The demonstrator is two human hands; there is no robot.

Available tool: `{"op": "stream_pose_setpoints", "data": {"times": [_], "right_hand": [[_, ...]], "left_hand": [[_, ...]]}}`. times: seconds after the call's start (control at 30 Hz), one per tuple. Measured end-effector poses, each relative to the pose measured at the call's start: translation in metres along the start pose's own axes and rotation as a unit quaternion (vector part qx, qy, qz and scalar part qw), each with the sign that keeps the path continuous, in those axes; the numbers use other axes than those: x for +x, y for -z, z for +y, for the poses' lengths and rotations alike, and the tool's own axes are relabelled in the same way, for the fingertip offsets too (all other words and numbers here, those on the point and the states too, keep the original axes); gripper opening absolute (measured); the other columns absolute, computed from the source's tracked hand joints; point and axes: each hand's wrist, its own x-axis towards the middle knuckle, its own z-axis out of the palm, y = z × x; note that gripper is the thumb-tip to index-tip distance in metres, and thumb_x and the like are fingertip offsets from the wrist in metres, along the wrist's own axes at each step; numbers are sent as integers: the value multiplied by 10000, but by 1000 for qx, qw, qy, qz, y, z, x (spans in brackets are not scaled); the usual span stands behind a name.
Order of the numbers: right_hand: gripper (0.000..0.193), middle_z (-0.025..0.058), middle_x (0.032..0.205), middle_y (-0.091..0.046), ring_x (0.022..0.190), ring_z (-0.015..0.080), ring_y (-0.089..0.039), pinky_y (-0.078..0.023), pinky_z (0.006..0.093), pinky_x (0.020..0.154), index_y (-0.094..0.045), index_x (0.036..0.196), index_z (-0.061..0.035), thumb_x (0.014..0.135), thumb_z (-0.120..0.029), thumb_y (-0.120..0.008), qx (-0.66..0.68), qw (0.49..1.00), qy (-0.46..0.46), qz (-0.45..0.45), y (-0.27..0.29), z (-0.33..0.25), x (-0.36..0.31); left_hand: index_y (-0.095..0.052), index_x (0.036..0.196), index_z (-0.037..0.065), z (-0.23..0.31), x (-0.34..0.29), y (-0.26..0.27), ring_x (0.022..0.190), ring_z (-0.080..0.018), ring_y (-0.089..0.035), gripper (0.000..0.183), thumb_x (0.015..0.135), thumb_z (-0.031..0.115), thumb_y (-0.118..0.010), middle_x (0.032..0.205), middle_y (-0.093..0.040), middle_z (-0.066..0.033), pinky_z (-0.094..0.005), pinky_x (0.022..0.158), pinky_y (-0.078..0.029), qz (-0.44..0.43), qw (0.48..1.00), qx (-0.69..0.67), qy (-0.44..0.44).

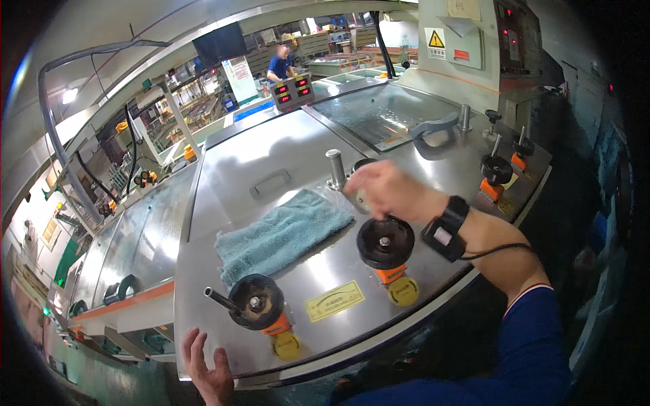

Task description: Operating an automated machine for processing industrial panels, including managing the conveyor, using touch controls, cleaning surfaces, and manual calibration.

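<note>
Workshop space with machines and pipes fills the background, where a co-worker in blue [278, 65] is behind a display panel [292, 92] with red digits. Across the front spreads a steel machine top [318, 271].

Two black handwheels are mounted on its near side: a left handwheel [256, 302] with a bare metal crank pin, and a right handwheel [386, 243]. They are set close to the front edge, I think, so that a standing person can turn them without leaning far. Between them and a little farther back lies a blue-green cloth [284, 233], flat and folded, probably because this keeps it within reach and away from the wheels. Behind its far right corner rises a steel post [335, 169].

Right forearm comes from the lower right, bent at the elbow, with a dark device [445, 231] strapped at the wrist. Its right hand [393, 193] is above the back of the right handwheel, palm downward and fingers pointing left; it is blurred, so I cannot tell if its grip is closed on something or only touches. Left hand [208, 371] is at the front left edge, in front of the left handwheel, fingers spread upward; its grip is open and holds nothing, perhaps for balance.
</note>
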Motion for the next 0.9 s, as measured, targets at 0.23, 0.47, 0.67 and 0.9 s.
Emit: {"op": "stream_pose_setpoints", "data": {"times": [0.23, 0.47, 0.67, 0.9], "right_hand": [[326, 64, 622, -594, 562, 144, -576, -503, 346, 587, -688, 821, -3, 1032, -245, -631, 66, 994, 48, 74, -3, -4, -72], [348, 79, 659, -603, 604, 177, -595, -472, 356, 587, -683, 862, 20, 1030, -279, -627, -112, 965, 235, -18, -41, 7, 9], [273, 26, 636, -509, 481, 131, -488, -490, 318, 515, -640, 942, 0, 1044, -246, -577, 165, 984, -20, 63, 32, 14, -18], [343, 136, 1274, -686, 1243, 267, -620, -475, 432, 1075, -670, 1240, -6, 978, -226, -702, -317, 854, 173, 376, 155, 27, -102]], "left_hand": [[-624, 1229, -51, 1, -2, -38, 1205, -431, -591, 374, 900, 116, -686, 1307, -616, -237, -493, 1055, -462, 69, 996, 44, 47], [-630, 1219, -52, 3, 5, -49, 1220, -446, -577, 350, 899, 79, -686, 1281, -622, -240, -502, 1059, -453, 52, 991, 98, 70], [-623, 1223, -60, -1, 3, -42, 1245, -448, -558, 369, 884, 73, -687, 1290, -617, -246, -494, 1064, -450, 35, 992, 121, 32], [-633, 1225, -60, 2, -2, -37, 1228, -448, -576, 377, 887, 94, -695, 1303, -616, -245, -495, 1053, -464, 56, 988, 120, 75]]}}
